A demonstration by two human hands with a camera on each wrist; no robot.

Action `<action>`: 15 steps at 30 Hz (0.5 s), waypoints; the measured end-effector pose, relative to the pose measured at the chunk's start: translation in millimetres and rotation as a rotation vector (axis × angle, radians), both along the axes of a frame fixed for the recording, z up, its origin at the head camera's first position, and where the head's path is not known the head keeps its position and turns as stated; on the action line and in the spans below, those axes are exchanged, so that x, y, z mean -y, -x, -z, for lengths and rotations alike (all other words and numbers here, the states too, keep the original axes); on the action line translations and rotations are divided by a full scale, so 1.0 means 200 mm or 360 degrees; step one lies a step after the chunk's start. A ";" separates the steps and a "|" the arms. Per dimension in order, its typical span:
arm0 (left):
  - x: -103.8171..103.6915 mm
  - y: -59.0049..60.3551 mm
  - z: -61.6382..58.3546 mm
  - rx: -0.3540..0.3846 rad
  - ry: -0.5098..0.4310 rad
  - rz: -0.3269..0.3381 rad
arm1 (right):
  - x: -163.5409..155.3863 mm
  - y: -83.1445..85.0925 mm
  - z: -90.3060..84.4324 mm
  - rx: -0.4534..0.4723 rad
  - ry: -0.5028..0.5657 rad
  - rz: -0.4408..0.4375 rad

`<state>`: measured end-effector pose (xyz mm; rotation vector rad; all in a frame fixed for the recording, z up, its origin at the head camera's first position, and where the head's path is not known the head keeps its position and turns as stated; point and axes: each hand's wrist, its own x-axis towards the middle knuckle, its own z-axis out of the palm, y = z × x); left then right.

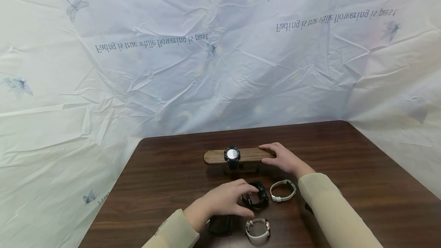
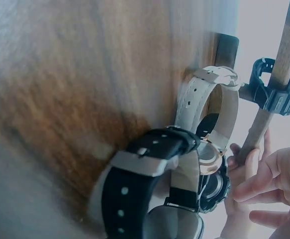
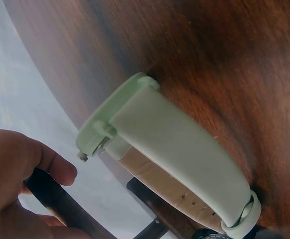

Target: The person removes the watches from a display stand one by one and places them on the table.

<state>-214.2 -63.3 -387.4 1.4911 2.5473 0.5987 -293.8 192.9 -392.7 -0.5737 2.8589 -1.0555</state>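
The right hand (image 1: 284,160) grips the right end of the wooden bar (image 1: 248,155), with the fingers curled over its top edge and the thumb below. The bar is a flat, dark-brown slat with rounded ends, set level on a short stand near the middle of the table (image 1: 172,171). A black round-faced watch (image 1: 232,155) is strapped around the bar just left of its centre, dial up.

The left hand (image 1: 225,200) lies over a chunky black watch (image 1: 256,196) on the table in front of the bar; thumb and fingers are curved around its case and touch it. The strap is ribbed and matte.

Just right of it lies a pale-green watch (image 1: 283,190) with a smooth strap closed into a loop. Nearer the person are a white-strapped watch (image 1: 257,229) and a dark watch (image 1: 218,225), partly under the left wrist. The table is glossy dark wood grain.
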 end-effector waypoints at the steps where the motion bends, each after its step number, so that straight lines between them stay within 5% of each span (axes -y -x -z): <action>1: 0.00 0.00 0.00 0.0001 -0.0009 -0.0011 | 0.00 0.00 0.00 0.0003 0.0000 0.0001; 15: 0.06 0.07 -0.04 0.0062 -0.0092 -0.0138 | -0.01 0.01 0.01 0.0001 0.0005 -0.0002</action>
